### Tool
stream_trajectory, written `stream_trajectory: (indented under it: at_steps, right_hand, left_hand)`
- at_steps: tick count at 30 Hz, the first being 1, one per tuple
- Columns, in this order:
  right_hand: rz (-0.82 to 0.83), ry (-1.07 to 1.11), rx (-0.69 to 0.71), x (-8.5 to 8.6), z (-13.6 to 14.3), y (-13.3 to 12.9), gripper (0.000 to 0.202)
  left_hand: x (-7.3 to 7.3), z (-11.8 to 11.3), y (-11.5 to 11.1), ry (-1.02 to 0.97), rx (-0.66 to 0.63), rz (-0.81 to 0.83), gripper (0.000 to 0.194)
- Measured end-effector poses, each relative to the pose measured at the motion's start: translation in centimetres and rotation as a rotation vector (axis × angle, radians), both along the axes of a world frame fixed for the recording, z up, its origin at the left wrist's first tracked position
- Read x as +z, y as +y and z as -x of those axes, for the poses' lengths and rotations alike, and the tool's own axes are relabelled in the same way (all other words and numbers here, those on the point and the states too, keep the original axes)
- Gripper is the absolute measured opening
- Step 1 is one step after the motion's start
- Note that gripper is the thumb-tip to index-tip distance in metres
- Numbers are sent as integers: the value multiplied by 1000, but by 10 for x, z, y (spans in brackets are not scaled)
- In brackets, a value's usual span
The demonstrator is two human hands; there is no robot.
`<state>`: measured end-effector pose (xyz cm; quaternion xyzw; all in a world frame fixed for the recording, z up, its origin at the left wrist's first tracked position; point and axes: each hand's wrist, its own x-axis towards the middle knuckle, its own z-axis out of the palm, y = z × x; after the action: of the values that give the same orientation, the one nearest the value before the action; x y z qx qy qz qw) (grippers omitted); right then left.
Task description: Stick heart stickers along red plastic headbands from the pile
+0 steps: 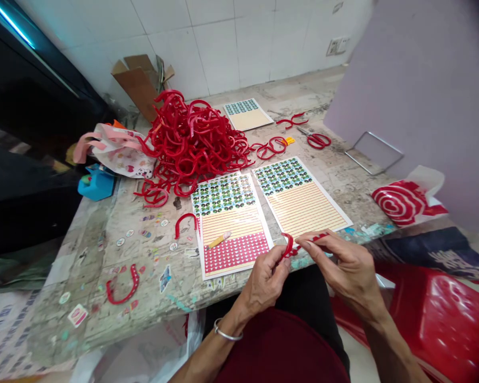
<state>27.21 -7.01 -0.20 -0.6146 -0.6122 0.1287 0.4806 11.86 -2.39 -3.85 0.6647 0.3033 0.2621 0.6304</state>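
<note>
My left hand (266,274) is closed in a pinch on a curved red band (288,246) in front of my lap. Close beside it, my right hand (345,260) has thumb and fingers pressed together at a patterned red strip (321,235), which meets the band near my left fingertips. Whether the strip is joined to the band cannot be made out. Just beyond my hands lie a sticker sheet (233,218) with red heart rows at its near end and a second sheet (303,205) with green and striped rows. A small yellow piece (219,240) rests on the nearer sheet.
A big tangled pile of red bands (195,138) covers the table's back left. Single bands (123,287) lie at the front left. Red-handled scissors (317,139), another sheet (247,114), a blue tape dispenser (96,182) and a metal frame (373,154) stand around. A red stool (455,319) is at right.
</note>
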Motion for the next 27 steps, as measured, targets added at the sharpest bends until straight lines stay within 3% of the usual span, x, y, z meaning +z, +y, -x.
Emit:
stream_trajectory:
  at_steps: [11,20,27]
  right_hand:
    - [220,360,-42,-29,-9,13,15]
    - [262,376,-35,-34,-7,13,17]
    - [196,260,-30,-30,-3,10,16]
  left_hand:
    - [-2,2,-4,-33,4,59,34]
    - [-7,-2,-5,-42,59,81,33]
    - [-12,-3,-8,-68,85,141,31]
